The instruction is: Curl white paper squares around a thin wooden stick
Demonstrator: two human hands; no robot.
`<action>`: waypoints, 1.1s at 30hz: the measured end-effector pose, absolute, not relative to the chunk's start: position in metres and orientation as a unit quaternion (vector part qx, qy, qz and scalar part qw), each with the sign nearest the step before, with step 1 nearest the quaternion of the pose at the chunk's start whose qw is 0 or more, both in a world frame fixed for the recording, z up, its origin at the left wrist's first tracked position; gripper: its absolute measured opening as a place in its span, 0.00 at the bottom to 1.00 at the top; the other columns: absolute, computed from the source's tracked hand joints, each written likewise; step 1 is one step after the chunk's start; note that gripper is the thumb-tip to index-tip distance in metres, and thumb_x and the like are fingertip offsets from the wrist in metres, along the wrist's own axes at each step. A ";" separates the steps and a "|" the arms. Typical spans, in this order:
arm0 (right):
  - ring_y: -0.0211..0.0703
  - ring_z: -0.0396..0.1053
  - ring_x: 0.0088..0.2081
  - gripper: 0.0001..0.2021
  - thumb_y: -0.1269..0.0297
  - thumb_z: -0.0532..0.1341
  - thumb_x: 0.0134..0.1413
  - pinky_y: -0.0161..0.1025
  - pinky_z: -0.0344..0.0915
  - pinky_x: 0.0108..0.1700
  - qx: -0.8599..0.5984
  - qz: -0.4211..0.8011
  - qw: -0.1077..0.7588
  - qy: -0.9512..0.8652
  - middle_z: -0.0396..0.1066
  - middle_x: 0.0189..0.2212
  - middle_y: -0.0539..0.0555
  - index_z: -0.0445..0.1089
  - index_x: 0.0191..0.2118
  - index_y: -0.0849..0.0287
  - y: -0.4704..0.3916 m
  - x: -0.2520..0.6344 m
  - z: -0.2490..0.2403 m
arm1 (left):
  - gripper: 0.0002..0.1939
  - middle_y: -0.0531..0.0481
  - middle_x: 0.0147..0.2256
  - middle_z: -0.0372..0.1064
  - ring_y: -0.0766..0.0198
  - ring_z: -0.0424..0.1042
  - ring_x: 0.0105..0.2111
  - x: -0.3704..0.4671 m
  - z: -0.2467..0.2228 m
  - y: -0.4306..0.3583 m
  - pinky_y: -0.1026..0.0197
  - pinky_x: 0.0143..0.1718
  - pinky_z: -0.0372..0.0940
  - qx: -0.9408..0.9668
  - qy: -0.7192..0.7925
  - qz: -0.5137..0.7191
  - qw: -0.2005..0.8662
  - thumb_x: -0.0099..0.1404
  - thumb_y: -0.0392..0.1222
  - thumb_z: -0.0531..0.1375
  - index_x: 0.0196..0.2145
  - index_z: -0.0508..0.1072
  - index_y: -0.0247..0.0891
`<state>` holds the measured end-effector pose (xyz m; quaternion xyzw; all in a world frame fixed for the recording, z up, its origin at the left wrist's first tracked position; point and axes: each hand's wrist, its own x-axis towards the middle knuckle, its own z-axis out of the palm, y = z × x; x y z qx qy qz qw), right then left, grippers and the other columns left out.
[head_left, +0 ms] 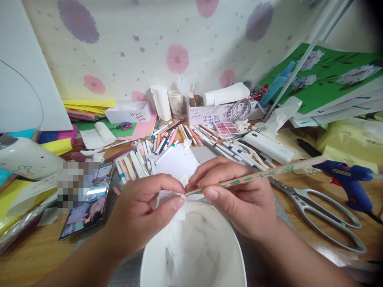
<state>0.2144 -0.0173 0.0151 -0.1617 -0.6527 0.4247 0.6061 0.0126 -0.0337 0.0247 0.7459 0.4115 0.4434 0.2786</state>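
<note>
Just over the rim of a white bin (222, 228), a pale stick (254, 178) marked in green meets a small white scrap (183, 195).
The left hand (142, 207) pinches the scrap between thumb and forefinger; the right hand (243, 199) grips the stick, whose far end points toward a blue glue gun (348, 179) behind silver scissors (311, 213).

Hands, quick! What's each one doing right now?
Left hand: closed, pinching a small white piece.
Right hand: closed, holding a green-lettered stick.
</note>
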 end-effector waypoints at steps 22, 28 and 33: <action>0.42 0.80 0.39 0.06 0.76 0.68 0.59 0.38 0.78 0.45 -0.140 0.437 0.606 -0.650 0.83 0.35 0.57 0.81 0.39 0.60 -0.018 0.213 0.014 | 0.05 0.55 0.25 0.79 0.65 0.76 0.23 0.014 0.027 -0.033 0.66 0.26 0.69 0.738 0.445 0.428 0.272 0.61 0.35 0.61 0.28 0.76 0.42; 0.42 0.80 0.39 0.04 0.74 0.68 0.60 0.38 0.78 0.44 -0.151 0.427 0.601 -0.659 0.82 0.35 0.55 0.80 0.39 0.59 -0.019 0.213 0.016 | 0.06 0.55 0.24 0.79 0.66 0.75 0.22 0.015 0.028 -0.032 0.67 0.25 0.68 0.738 0.448 0.432 0.262 0.60 0.34 0.61 0.27 0.76 0.41; 0.42 0.81 0.39 0.04 0.74 0.68 0.60 0.38 0.78 0.44 -0.160 0.415 0.599 -0.666 0.82 0.34 0.55 0.80 0.39 0.59 -0.019 0.213 0.016 | 0.05 0.53 0.26 0.80 0.63 0.77 0.25 0.013 0.027 -0.033 0.64 0.27 0.70 0.741 0.454 0.417 0.267 0.60 0.35 0.62 0.29 0.78 0.41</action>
